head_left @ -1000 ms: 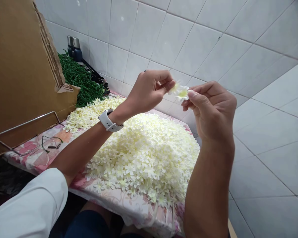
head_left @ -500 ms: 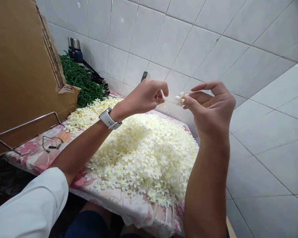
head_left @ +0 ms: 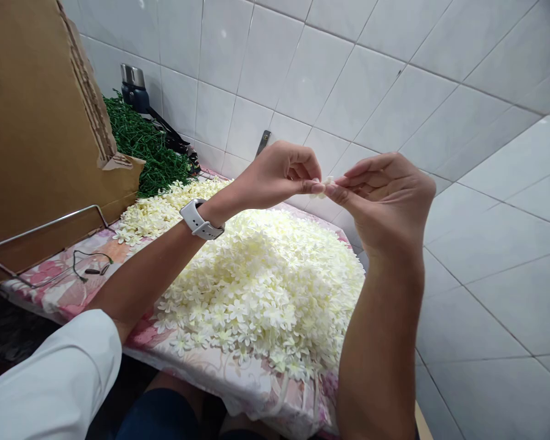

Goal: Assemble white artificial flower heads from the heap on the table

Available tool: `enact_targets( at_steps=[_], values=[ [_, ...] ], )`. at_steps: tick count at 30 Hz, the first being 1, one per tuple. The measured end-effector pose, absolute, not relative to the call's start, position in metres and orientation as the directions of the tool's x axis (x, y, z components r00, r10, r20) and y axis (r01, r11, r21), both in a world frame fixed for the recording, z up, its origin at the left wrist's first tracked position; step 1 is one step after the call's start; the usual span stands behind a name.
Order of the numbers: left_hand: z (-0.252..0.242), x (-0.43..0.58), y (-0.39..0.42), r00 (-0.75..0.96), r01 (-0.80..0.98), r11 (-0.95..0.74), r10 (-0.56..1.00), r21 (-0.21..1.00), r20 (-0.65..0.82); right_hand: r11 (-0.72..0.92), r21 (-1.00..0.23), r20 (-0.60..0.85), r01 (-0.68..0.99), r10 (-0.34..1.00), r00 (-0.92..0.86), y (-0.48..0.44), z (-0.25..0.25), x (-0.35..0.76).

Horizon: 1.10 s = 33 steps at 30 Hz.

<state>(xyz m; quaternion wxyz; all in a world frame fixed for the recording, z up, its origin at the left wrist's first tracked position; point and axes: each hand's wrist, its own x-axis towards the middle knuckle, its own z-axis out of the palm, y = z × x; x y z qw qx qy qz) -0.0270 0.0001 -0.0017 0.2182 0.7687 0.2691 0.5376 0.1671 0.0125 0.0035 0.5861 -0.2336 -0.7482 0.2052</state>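
White tiles (head_left: 293, 55) stand behind the grip; below it, a flower heap (head_left: 266, 293) lies on the tabletop (head_left: 201, 370). Left hand (head_left: 279, 176) and right hand (head_left: 389, 205) meet, both pinched narrow on a white flower (head_left: 329, 180), mostly hidden between their fingertips. Handling its petals seems the step in hand; the next move likely calls for a light pinch.

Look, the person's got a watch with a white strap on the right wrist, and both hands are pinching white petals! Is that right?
Not quite: the watch is on the wrist of the left hand, not the right one, as the head view shows. Both hands are indeed pinching white petals.
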Motion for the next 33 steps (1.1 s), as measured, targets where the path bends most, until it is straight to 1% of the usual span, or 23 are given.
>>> enact_targets(
  at_steps=[2, 8, 14, 20, 24, 28, 30, 31, 33],
  values=[
    [-0.001, -0.028, 0.002, 0.241, 0.161, -0.759, 0.65, 0.631, 0.721, 0.812, -0.574, 0.781, 0.104, 0.581, -0.227, 0.012, 0.004, 0.168],
    [0.0, -0.032, 0.006, 0.149, 0.192, -0.762, 0.645, 0.618, 0.75, 0.804, -0.578, 0.759, 0.141, 0.593, -0.27, 0.013, 0.005, 0.17],
    [-0.002, -0.029, 0.005, 0.154, 0.225, -0.775, 0.627, 0.591, 0.764, 0.796, -0.592, 0.748, 0.125, 0.601, -0.281, 0.011, 0.005, 0.168],
    [-0.001, -0.028, 0.005, 0.166, 0.268, -0.779, 0.617, 0.567, 0.769, 0.813, -0.581, 0.777, 0.047, 0.571, -0.266, 0.008, 0.007, 0.167],
    [-0.001, -0.028, 0.004, 0.176, 0.297, -0.793, 0.592, 0.531, 0.786, 0.845, -0.524, 0.808, 0.107, 0.533, -0.25, 0.01, 0.004, 0.166],
    [0.0, -0.028, 0.003, 0.148, 0.338, -0.78, 0.597, 0.527, 0.789, 0.843, -0.523, 0.81, 0.125, 0.537, -0.236, 0.01, 0.002, 0.168],
    [0.003, -0.029, 0.002, 0.113, 0.367, -0.764, 0.602, 0.53, 0.79, 0.822, -0.551, 0.764, 0.147, 0.567, -0.307, 0.007, 0.004, 0.17],
    [0.004, -0.03, 0.001, 0.095, 0.383, -0.757, 0.603, 0.53, 0.792, 0.803, -0.571, 0.712, 0.169, 0.587, -0.386, 0.005, 0.006, 0.171],
    [0.007, -0.032, 0.0, 0.066, 0.409, -0.742, 0.604, 0.531, 0.794, 0.762, -0.599, 0.522, 0.246, 0.604, -0.602, 0.001, 0.009, 0.171]
  ],
)
